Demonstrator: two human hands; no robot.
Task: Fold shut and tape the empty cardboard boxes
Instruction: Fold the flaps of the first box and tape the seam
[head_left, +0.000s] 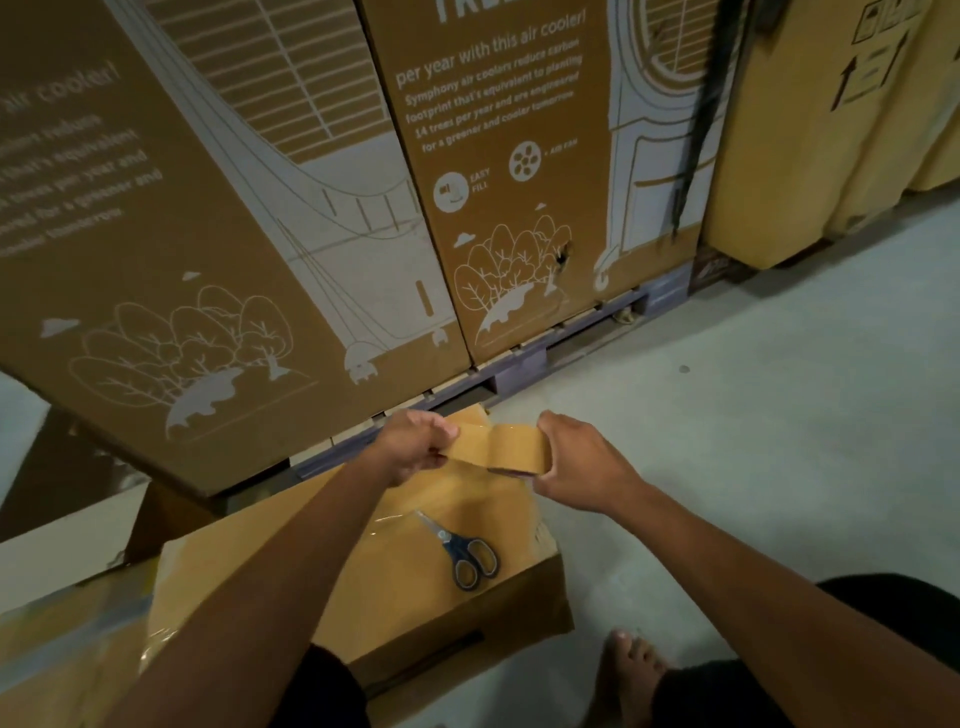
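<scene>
Between the two hands, above the far end of a closed brown cardboard box (395, 582), a strip of brown packing tape (493, 441) is stretched flat. Fingers (441, 431) of the left hand (415, 447) are curled and pinch the free end of the strip, thumb on top. Fingers of the right hand (571, 462) are clenched around the tape roll (524, 465), of which only the edge and the dark underside show past the palm. Both forearms reach forward from the bottom of the view, the left one crossing over the box. On the box's top lies a pair of scissors with blue and grey handles (462, 553), blades shut, pointing away from the person; a glossy band of clear tape runs across the lid just beside them. The box sits on the pale concrete floor (753, 415), close to the person's bare foot (631, 670). Beyond the hands stand tall brown printed air-cooler cartons (260, 208) on a low grey pallet (519, 364), with yellowish cartons (810, 145) at far right.
</scene>
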